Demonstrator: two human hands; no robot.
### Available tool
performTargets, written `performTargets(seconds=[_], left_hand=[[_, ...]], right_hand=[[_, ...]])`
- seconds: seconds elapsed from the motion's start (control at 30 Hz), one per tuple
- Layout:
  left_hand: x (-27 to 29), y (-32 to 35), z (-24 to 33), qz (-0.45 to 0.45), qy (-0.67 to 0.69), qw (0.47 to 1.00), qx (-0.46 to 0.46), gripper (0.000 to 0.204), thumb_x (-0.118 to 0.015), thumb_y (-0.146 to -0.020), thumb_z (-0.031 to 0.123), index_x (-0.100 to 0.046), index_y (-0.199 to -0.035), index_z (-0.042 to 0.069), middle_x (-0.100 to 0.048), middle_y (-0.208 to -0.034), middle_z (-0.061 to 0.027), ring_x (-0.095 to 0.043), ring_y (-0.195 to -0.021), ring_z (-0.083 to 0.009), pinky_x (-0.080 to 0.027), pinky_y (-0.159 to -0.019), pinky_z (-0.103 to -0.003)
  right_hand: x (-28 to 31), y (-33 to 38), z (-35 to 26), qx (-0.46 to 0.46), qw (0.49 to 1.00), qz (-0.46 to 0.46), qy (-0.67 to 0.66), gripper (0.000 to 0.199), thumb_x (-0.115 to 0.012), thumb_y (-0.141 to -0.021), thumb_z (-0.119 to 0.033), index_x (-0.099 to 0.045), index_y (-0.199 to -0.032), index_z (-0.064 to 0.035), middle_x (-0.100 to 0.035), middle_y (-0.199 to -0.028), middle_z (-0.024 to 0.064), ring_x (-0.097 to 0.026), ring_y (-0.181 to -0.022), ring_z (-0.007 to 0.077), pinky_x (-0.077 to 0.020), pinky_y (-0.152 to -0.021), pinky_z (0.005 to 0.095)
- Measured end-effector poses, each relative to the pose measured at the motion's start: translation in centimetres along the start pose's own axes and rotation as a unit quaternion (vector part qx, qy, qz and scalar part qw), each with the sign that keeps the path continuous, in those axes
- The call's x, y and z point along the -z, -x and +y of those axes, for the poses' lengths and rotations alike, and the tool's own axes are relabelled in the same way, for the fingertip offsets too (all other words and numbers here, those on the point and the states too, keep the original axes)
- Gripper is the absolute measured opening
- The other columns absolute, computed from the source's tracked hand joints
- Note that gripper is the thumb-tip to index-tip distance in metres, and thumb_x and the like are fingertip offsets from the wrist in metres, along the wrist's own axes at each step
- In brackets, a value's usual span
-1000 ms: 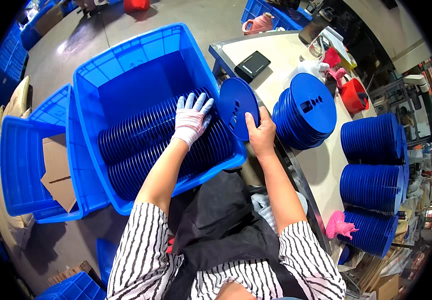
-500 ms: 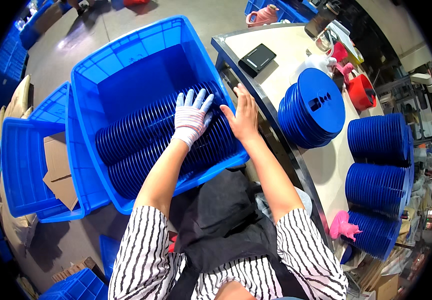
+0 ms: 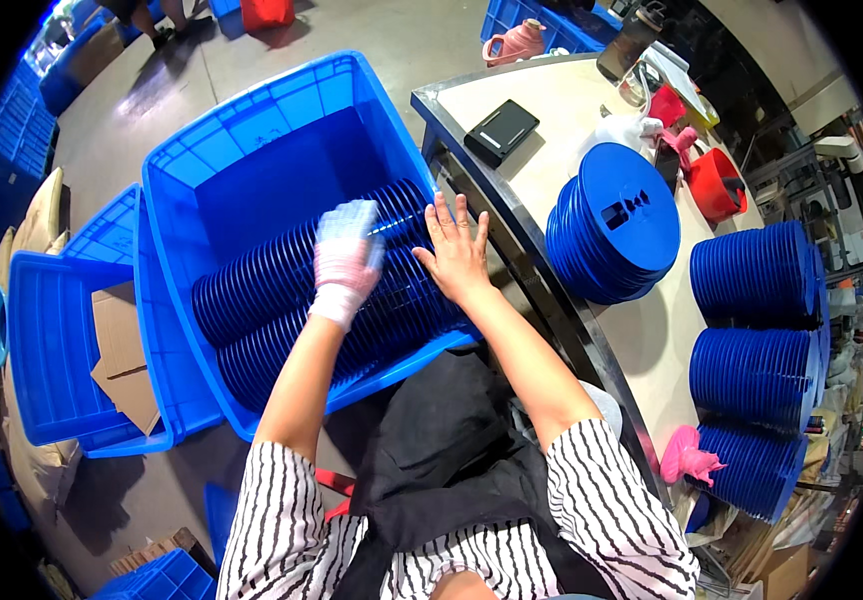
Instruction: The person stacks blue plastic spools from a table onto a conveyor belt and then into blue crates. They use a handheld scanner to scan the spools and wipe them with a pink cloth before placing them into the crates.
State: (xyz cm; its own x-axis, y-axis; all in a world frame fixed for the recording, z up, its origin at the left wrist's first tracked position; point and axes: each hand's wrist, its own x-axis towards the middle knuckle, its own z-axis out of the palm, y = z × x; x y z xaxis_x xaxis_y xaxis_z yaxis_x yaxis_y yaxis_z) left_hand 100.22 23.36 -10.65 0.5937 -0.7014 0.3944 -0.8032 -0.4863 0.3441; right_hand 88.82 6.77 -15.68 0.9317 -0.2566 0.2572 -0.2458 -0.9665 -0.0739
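two rows of blue discs [image 3: 257,275] already stand on edge in the blue bin [image 3: 252,112], running from left of the gloved left hand [image 3: 347,248], beneath it, to the bare right hand [image 3: 458,262] at their right end. the bin seems only partly filled, with bare floor beyond the left hand's fingers. outside it, a leaning stack of discs [image 3: 634,215] sits on the table [image 3: 557,92] to the right hand's right, and three more stacks [image 3: 752,365] stand farther right. the left hand is blurred, fingers seemingly extended over the far row and pinching nothing visible; i cannot tell how firmly it presses. the right hand is spread, palm down and holding nothing, beside the bin's right wall; whether its palm touches the discs is hidden.
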Motion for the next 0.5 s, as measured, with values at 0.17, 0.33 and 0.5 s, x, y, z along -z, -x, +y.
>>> performTargets(seconds=[0.17, 0.33, 0.5], left_hand=[[4.5, 7.0, -6.3, 0.114, -0.312, 0.921, 0.205, 0.042, -0.056, -0.087, 0.035, -0.059, -0.121, 0.011, -0.056, -0.125, -0.0181, -0.049, -0.116, -0.0405, -0.037, -0.097, -0.053], [2.1, 10.4, -10.0, 0.014, -0.336, 0.871, 0.360, 0.056, -0.037, -0.097, 0.052, -0.050, -0.139, 0.018, -0.042, -0.145, -0.0226, -0.035, -0.133, -0.0459, -0.024, -0.111, -0.056], [1.5, 10.1, -10.4, -0.029, -0.307, 0.892, 0.331, 0.058, -0.036, -0.097, 0.053, -0.044, -0.144, 0.019, -0.037, -0.149, -0.0201, -0.031, -0.136, -0.0452, -0.019, -0.113, -0.056]], right_hand=[[1.7, -3.9, -4.1, 0.078, 0.979, 0.068, -0.177, 0.085, -0.061, -0.087, -0.046, -0.023, -0.151, -0.0056, -0.013, -0.160, 0.0148, -0.008, -0.148, 0.0331, -0.0078, -0.119, 0.0504], [-3.5, -3.9, -4.8, -0.018, 0.999, 0.013, -0.047, 0.089, -0.041, -0.093, -0.061, -0.015, -0.152, -0.0009, -0.012, -0.159, 0.0182, -0.006, -0.149, 0.0313, -0.0035, -0.121, 0.0406], [-1.6, -2.1, -3.6, -0.042, 0.989, -0.020, -0.137, 0.081, -0.046, -0.095, -0.053, -0.019, -0.151, -0.0013, -0.018, -0.157, 0.0188, -0.013, -0.148, 0.0313, -0.0095, -0.120, 0.0422]])
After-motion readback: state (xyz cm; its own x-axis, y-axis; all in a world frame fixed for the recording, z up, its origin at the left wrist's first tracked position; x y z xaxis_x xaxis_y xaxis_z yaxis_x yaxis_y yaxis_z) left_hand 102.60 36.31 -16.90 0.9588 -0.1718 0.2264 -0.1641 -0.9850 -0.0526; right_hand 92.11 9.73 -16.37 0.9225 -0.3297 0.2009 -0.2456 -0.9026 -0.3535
